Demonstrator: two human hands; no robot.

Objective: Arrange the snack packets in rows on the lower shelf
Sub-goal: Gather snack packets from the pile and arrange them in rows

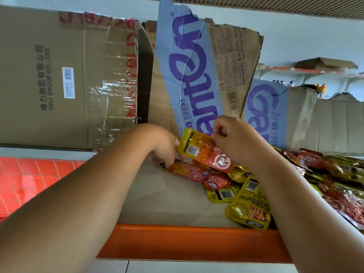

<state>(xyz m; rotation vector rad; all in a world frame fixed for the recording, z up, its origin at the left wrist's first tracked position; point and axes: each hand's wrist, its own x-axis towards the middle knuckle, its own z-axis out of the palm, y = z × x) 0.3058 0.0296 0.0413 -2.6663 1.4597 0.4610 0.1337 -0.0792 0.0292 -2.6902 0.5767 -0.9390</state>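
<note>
Brown taped cardboard box [59,75] stands far left; right of it we see our left hand [163,144] curled down on the end of a flat orange-red snack packet [192,172] on the beige shelf [157,198], though we cannot tell whether it pinches or presses. Further right, our right hand [234,140] pinches a raised yellow-and-red snack packet [202,152] above the near-right heap of yellow and red packets [248,201].

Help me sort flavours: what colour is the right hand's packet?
The packet is yellow at one end, orange-red at the other; head view.
</note>
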